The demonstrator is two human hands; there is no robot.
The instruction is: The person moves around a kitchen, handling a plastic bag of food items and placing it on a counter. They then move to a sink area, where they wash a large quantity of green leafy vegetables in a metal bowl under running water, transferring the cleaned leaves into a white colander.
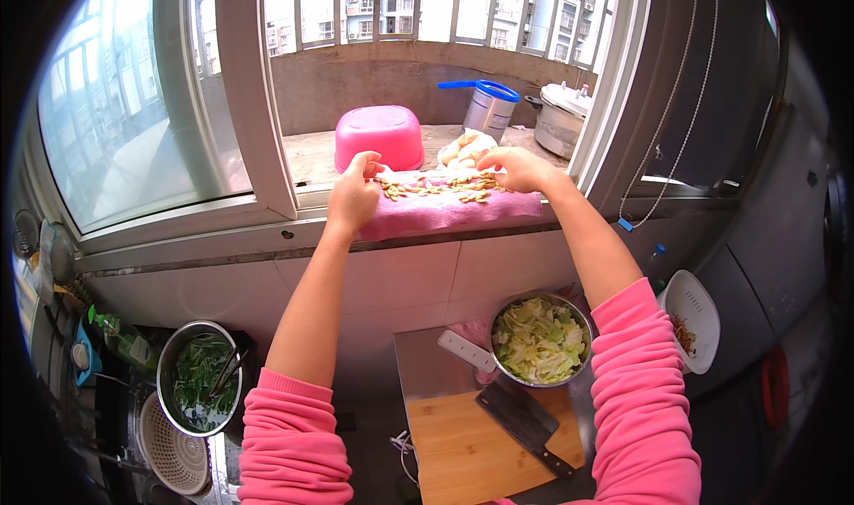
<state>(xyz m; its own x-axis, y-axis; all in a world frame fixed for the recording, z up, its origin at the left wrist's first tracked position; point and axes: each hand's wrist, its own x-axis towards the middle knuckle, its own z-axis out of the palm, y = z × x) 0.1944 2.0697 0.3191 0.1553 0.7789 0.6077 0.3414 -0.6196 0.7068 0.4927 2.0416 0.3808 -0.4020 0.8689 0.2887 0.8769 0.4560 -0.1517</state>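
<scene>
On the windowsill lies a pink cloth (460, 215) with a scatter of small yellow-brown seeds or pods (477, 184) on it. My left hand (357, 188) is at the cloth's left end, fingers curled, beside an upturned pink plastic basin (379, 134). At the right end, my right hand (524, 169) is bent down over the cloth, its fingertips close to the seeds. Whether either hand pinches the cloth or a seed is too small to tell. Just behind the cloth sits a pale, bunched bundle (465, 148).
Beyond the open window stand a blue-lidded metal canister (490, 111) and a pressure cooker (559, 121). Below are a pot of chopped cabbage (542, 339), a cleaver (517, 415) on a wooden cutting board (460, 445), a power strip (466, 350), and a pot of greens (200, 378) with chopsticks.
</scene>
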